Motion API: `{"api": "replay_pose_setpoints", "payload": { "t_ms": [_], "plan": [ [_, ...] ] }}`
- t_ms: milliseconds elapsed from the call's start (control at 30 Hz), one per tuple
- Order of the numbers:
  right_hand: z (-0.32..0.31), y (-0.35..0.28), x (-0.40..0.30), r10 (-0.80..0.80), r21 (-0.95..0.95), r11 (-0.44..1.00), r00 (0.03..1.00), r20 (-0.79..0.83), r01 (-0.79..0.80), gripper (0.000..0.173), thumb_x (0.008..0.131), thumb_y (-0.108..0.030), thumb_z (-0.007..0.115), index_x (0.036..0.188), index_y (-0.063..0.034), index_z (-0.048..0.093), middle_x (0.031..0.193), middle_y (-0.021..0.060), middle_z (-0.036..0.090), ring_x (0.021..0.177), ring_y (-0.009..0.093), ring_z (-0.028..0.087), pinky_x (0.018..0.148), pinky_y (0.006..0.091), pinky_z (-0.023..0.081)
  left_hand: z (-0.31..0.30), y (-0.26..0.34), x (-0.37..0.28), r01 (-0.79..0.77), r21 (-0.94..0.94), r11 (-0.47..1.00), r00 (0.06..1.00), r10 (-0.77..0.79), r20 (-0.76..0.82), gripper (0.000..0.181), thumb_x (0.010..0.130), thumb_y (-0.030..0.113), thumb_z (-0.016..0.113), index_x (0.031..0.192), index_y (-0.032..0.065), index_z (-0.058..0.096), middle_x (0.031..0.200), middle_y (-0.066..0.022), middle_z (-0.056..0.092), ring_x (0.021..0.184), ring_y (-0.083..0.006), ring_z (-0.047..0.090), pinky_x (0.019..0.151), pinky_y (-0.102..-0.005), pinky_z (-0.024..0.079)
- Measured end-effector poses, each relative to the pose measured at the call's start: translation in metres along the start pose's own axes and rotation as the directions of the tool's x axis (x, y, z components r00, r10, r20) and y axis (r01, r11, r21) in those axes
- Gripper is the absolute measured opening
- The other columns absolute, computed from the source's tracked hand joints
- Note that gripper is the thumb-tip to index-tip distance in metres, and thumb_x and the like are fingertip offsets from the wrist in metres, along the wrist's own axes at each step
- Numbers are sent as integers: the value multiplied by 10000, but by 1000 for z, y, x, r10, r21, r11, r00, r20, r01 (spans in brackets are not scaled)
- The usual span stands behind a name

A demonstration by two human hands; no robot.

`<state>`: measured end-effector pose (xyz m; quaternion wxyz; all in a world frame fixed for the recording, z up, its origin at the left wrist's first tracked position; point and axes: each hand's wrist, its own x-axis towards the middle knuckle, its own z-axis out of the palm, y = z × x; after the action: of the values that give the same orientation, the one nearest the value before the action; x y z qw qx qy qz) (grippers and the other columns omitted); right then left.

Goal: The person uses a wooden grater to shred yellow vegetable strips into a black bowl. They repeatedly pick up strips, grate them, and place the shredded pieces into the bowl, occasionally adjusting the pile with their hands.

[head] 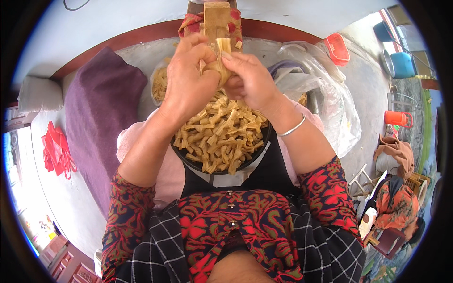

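Observation:
A yellowish-tan strip (223, 47), which looks like tofu skin, is bent and wrapped between my two hands. My left hand (187, 76) pinches its looped part with thumb and curled fingers. The thumb of my right hand (252, 76) presses on the strip just below its upright flat end. Directly beneath, a round black pan (198, 168) holds a heap of tan knotted strips (226, 132). Beyond my hands stands a wooden block (216, 19) on a narrow bench with a red-patterned cloth (235, 26). My fingers hide part of the strip.
A clear plastic bag (162, 85) with more tan pieces lies left of the pan. A purple cloth (102, 116) drapes something farther left. On the right are a large plastic bag (332, 116), a red plastic basket (337, 49) and an orange thermos jug (397, 119).

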<state>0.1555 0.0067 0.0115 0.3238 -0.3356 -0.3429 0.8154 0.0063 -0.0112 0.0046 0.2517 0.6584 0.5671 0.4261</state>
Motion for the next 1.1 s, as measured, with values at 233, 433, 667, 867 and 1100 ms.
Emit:
{"api": "replay_pose_setpoints", "payload": {
  "t_ms": [233, 433, 667, 867, 1100],
  "plan": [
    [-19, -7, 5, 155, -48, 988, 976, 155, -149, 152, 834, -171, 583, 701, -123, 527, 513, -82, 337, 418, 25, 271, 390, 190, 168, -7, -1, -2, -250, 30, 968, 968, 249, 33, 54, 745, -14, 480, 757, 6, 529, 738, -155, 616, 659, -328, 596, 609, -340, 484],
    [-12, -6, 4, -266, -484, 823, 955, 134, 297, 104, 853, -126, 632, 817, -34, 601, 555, -72, 401, 463, 12, 334, 395, 180, 239, -3, -7, 2, 262, -322, 909, 964, -234, 126, 31, 776, 41, 534, 790, 14, 524, 592, -102, 573, 561, -195, 586, 552, -329, 458],
    [-39, -4, 9, -15, 155, 987, 936, 353, -42, 118, 872, -152, 623, 851, -36, 624, 547, -75, 393, 425, 14, 293, 374, 181, 222, -9, -1, 8, 107, 39, 993, 994, -109, 27, 95, 746, 76, 620, 751, 1, 561, 599, -102, 589, 545, -163, 548, 541, -308, 449],
    [-22, 2, 8, -60, -190, 978, 987, 149, 88, 140, 908, -162, 573, 863, -41, 628, 563, -74, 417, 435, 6, 295, 379, 176, 225, -20, -15, 10, -158, -9, 987, 946, 154, 285, 102, 733, 73, 590, 807, 6, 613, 636, -125, 613, 518, -198, 560, 531, -319, 464],
    [-31, 2, 13, -184, -79, 978, 979, 87, 191, 184, 921, -178, 558, 844, -36, 647, 579, -64, 474, 437, 12, 323, 399, 170, 258, -20, -5, 9, -80, 134, 988, 993, 66, 101, 126, 692, 90, 664, 670, 6, 573, 568, -86, 571, 499, -167, 555, 491, -274, 447]
  ]
}}
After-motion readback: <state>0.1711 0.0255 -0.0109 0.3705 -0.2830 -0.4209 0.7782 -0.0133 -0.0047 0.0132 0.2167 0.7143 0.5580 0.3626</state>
